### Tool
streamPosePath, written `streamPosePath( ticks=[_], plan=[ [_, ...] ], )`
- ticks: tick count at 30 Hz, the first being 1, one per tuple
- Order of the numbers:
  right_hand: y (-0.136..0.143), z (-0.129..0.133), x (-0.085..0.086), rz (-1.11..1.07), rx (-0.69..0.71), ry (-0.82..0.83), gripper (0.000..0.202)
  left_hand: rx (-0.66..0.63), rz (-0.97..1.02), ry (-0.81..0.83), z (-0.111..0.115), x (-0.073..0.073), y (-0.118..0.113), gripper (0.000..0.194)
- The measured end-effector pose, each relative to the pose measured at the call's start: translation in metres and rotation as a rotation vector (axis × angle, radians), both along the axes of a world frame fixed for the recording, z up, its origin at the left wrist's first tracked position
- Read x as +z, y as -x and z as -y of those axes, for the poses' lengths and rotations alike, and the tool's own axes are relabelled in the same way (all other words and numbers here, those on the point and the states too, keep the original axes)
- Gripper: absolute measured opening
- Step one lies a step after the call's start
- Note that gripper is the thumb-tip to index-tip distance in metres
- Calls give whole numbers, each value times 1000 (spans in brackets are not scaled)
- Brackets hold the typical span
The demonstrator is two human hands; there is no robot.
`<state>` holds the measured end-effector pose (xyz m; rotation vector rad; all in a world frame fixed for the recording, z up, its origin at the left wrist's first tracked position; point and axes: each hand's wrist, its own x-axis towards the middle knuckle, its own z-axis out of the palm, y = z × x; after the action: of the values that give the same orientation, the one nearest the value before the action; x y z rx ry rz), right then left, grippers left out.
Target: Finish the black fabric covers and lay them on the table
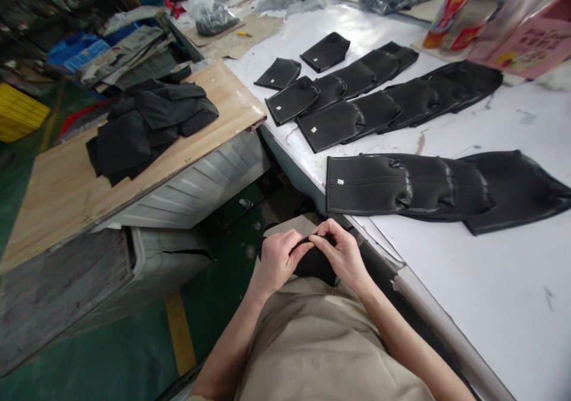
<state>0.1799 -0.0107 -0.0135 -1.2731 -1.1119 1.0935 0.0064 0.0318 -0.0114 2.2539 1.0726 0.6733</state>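
A black sewn piece (314, 265) hangs in front of my lap, its upper edge pinched between my fingers. My left hand (281, 255) is closed on that edge from the left. From the right, my right hand (336, 247) pinches the same edge, and the two thumbs nearly meet. The fingers partly hide the piece. On the white table to the right, overlapping black pieces (370, 184) with a small white tag lie nearest to my hands. Farther back are more rows of similar black pieces (332, 121).
A wooden board (232, 100) on the left bears a pile of black pieces (151, 121). The white table's edge (401, 264) runs close to my right forearm. Bottles (452, 11) and a pink box (526, 41) stand at the back right. A yellow crate (20, 112) is far left.
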Motion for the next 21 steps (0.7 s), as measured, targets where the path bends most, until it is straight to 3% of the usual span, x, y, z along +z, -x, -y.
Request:
streamPosePath(
  ticks=[7,13,21],
  plan=[
    [-19,5,4,-32,110,-11,23,118,105,219,5,8,3,30],
    [-21,3,4,-20,126,56,22,119,212,252,8,17,1,25],
    [-15,3,4,29,108,-64,15,203,303,445,9,18,-11,31]
  ],
)
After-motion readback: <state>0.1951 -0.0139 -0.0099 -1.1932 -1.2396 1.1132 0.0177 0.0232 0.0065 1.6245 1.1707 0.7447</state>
